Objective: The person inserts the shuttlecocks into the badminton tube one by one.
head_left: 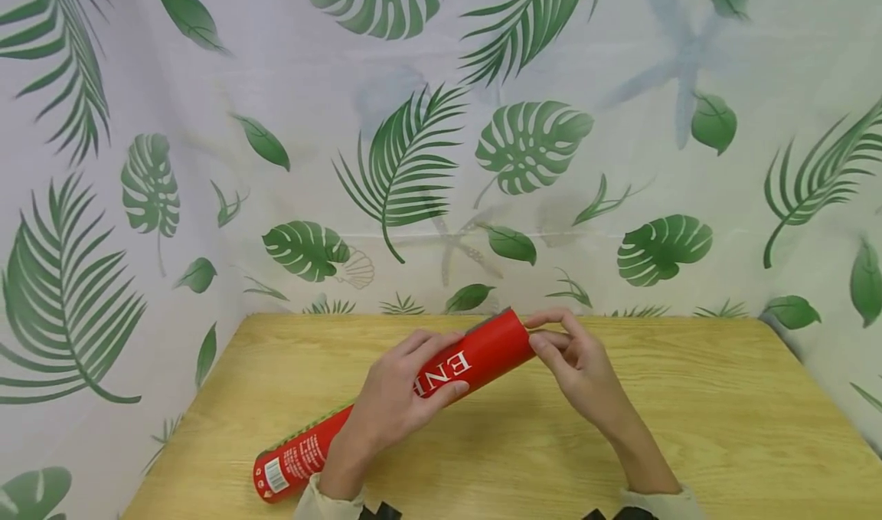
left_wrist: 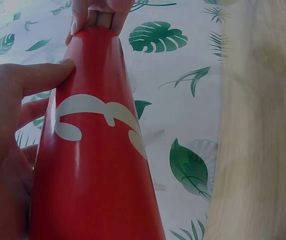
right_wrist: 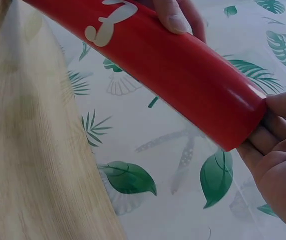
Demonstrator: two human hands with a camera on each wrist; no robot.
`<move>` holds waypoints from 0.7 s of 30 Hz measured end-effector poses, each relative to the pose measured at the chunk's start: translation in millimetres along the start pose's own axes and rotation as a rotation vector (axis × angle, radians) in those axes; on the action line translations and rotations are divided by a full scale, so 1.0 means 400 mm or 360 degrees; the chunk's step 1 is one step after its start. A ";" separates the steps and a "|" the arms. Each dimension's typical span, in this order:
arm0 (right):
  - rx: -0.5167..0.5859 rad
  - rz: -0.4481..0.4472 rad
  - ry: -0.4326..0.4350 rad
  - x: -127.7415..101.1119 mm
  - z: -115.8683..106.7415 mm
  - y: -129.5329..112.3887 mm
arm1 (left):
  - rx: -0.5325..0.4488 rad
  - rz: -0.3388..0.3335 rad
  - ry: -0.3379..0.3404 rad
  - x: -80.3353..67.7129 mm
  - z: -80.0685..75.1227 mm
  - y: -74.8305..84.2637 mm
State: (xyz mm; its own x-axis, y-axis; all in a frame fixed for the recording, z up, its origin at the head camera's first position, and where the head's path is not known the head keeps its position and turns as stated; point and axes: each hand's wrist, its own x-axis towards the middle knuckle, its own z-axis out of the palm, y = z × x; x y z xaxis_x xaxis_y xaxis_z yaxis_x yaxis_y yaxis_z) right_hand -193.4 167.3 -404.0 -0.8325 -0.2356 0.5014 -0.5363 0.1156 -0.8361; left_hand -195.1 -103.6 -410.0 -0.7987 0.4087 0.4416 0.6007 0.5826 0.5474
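I see my left hand (head_left: 396,397) wrapped around the middle of a long red tube (head_left: 386,409), thumb and fingers curled over its white lettering, holding it tilted so the near left end with the barcode label sits low over the wooden surface (head_left: 689,428) and the far right end is raised. My right hand (head_left: 575,367) meets that raised far end, its fingertips (right_wrist: 278,132) pressed against the end face and the thumb over the rim, pinching it. Behind the surface hangs a white backdrop (head_left: 482,160) printed with green leaves.
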 end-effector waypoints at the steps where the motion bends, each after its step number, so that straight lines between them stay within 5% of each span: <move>1: 0.0001 0.0010 -0.0004 0.000 -0.005 0.002 | 0.0013 -0.0009 -0.0014 0.001 0.003 0.000; 21: -0.0457 0.0135 -0.0043 -0.101 -0.117 0.118 | 0.0368 -0.0074 -0.0311 0.038 0.179 0.015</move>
State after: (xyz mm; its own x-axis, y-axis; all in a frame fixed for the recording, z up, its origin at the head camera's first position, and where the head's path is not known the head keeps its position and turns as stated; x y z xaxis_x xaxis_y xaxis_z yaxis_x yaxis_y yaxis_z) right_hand -191.5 227.6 -453.3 -0.8740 -0.2388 0.4232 -0.4856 0.4031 -0.7757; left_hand -205.9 -43.7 -451.0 -0.8301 0.4921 0.2623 0.5576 0.7393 0.3775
